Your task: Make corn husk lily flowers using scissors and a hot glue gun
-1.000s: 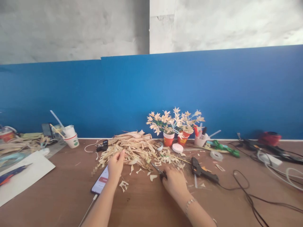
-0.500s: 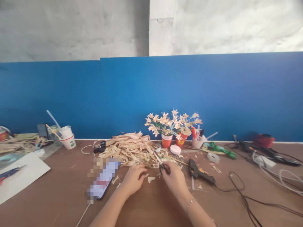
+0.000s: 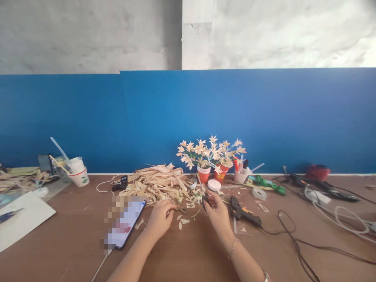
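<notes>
My right hand (image 3: 216, 211) is closed around black-handled scissors (image 3: 203, 192), whose blades point up and away over the table. My left hand (image 3: 159, 217) is curled beside it and pinches a thin piece of dried straw leaf (image 3: 179, 208). Just beyond both hands lies a heap of dried straw strips (image 3: 158, 183). Small cut leaf scraps (image 3: 182, 222) lie between the hands on the brown table (image 3: 188, 254).
A phone (image 3: 125, 222) lies left of my left hand with a cable. A black glue gun (image 3: 242, 211) and its cord sit right of my right hand. Red cups of straw flowers (image 3: 210, 156), tape rolls (image 3: 259, 193), cables, a white cup (image 3: 78, 175) and a white sheet (image 3: 20, 217) stand around.
My left hand came off the straw heap and back toward me, closing on a straw piece. My right hand lifted the scissors from the table, blades now pointing up.
</notes>
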`<act>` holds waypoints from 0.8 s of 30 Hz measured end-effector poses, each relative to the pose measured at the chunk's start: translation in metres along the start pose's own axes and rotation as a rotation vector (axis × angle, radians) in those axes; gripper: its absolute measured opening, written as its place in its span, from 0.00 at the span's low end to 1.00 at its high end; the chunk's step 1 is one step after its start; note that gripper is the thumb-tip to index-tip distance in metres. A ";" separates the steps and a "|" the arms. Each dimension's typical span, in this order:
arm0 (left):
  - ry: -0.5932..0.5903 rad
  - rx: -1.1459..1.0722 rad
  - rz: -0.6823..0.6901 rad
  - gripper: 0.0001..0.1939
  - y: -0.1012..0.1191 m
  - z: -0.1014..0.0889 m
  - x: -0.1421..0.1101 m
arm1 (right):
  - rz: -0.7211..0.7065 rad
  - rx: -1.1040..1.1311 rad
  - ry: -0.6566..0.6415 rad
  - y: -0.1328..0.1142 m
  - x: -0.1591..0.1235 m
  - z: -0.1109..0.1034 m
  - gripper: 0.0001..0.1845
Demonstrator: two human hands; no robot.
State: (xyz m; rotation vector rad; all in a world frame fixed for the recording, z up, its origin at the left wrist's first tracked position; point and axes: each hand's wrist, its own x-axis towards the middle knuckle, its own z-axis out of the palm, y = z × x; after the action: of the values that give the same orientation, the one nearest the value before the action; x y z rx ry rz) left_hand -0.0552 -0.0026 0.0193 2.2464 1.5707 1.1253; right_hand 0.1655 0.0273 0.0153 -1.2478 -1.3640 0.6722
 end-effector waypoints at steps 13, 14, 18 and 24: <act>0.728 -0.511 -0.546 0.17 -0.036 -0.045 0.012 | -0.115 -0.204 -0.061 0.006 -0.003 0.000 0.21; 0.760 -0.535 -0.556 0.16 -0.040 -0.047 0.012 | -0.119 -0.205 -0.065 0.004 -0.003 0.000 0.21; 0.839 -0.555 -0.560 0.12 -0.051 -0.049 0.014 | -0.133 -0.192 -0.078 0.000 -0.004 -0.001 0.21; 0.780 -0.481 -0.515 0.13 -0.054 -0.044 0.013 | -0.132 -0.215 -0.087 -0.001 -0.003 -0.001 0.21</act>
State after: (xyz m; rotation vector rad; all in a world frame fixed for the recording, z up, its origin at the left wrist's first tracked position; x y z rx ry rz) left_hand -0.1215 0.0201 0.0277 1.0422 1.6939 2.0371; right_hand 0.1654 0.0246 0.0153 -1.2960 -1.6088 0.5021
